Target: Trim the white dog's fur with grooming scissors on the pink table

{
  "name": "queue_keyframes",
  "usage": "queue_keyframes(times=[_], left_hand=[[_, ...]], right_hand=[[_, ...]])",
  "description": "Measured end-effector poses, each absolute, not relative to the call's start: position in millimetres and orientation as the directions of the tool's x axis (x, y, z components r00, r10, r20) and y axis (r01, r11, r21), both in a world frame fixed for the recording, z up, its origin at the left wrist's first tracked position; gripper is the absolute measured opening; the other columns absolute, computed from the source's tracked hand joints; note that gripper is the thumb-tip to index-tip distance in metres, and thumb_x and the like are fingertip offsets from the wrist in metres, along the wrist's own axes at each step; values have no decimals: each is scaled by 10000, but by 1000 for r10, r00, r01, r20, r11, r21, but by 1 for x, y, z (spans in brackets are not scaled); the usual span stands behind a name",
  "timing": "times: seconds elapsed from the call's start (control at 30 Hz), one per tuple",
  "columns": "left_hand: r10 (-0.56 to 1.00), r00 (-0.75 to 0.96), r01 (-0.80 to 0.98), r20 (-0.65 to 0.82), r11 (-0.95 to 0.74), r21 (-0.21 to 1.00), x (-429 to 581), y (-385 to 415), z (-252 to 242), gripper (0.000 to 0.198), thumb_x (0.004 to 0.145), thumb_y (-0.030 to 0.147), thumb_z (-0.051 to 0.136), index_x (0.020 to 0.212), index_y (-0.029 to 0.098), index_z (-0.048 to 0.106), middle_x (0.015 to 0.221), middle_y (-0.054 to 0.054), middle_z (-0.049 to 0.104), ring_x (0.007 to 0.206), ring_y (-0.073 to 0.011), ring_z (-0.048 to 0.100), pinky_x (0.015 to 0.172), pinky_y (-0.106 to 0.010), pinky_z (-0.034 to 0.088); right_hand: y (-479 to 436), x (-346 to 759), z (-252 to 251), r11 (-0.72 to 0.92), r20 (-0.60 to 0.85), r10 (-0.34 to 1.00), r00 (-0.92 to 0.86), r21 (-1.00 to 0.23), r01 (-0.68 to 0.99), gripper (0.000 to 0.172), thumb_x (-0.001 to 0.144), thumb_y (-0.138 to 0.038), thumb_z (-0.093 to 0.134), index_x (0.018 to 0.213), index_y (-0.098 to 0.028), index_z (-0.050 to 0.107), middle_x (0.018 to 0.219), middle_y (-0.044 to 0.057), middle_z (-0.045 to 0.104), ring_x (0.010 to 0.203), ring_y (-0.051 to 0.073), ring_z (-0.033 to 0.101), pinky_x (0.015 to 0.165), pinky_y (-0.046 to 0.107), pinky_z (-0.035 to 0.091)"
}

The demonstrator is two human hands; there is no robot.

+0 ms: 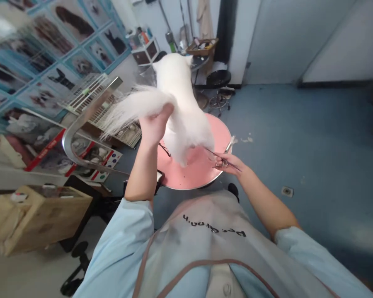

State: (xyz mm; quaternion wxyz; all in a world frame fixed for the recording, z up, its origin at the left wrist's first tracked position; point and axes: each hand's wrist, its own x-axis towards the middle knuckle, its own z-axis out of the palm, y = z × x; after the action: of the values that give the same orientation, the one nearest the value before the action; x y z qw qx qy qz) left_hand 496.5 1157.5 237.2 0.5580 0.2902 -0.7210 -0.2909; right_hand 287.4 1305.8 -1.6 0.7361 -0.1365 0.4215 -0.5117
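Observation:
A small white dog (182, 99) stands on a round pink grooming table (219, 134), facing away from me. My left hand (155, 124) is closed around the base of its long white tail (130, 109) and holds it lifted to the left. My right hand (226, 160) is closed on a pair of scissors (219, 156), whose blades point at the fur of the dog's hind leg near the table top. A metal comb (229, 145) lies at the table's right rim.
A curved metal grooming arm (81, 128) rises left of the table. Wire cages (90, 93) and dog posters line the left wall. A wooden crate (40, 217) sits at lower left. A black stool (218, 78) stands behind the table. Fur clippings lie on the blue floor (298, 136).

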Motion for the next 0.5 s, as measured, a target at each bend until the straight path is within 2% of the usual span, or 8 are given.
queue_keyframes(times=[0.1,0.2,0.27,0.37,0.5], left_hand=[[-732,-252,-73,633,667,741,502,1159,232,245,824,323,782,963,147,681,1041,-37,740,1061,-172,699,1041,-362,550],[-710,-288,-49,642,681,731,506,1162,233,190,826,242,767,972,149,689,1051,-41,739,1046,-159,697,1051,-353,547],[-713,-279,-57,644,681,730,506,1166,237,154,816,154,750,950,144,673,1012,-35,742,1015,-141,697,1035,-334,554],[-726,-240,-96,644,678,729,506,1174,243,175,802,81,724,954,118,644,1008,-45,744,1004,-126,688,1036,-325,552],[-737,-240,-151,632,672,725,508,1179,246,244,796,93,720,1021,79,627,1088,-99,739,1037,-153,684,1011,-347,567]], right_hand=[[1334,323,-19,356,-453,-890,53,-616,703,76,853,-109,604,873,-181,593,598,-46,514,526,88,494,706,261,544],[1337,378,-46,459,-643,-766,21,-524,717,109,849,-73,627,874,-173,590,581,-31,554,503,94,512,521,189,455],[1317,412,-56,481,-686,-727,38,-468,742,118,875,-100,635,835,-178,555,550,-36,535,464,99,477,457,192,412],[1275,449,-55,444,-656,-749,89,-398,803,129,917,-103,608,840,-183,542,553,-43,524,490,108,505,487,202,449],[1261,462,-51,373,-562,-812,156,-294,880,85,954,-98,566,923,-174,587,630,-28,573,536,100,546,546,206,487]])
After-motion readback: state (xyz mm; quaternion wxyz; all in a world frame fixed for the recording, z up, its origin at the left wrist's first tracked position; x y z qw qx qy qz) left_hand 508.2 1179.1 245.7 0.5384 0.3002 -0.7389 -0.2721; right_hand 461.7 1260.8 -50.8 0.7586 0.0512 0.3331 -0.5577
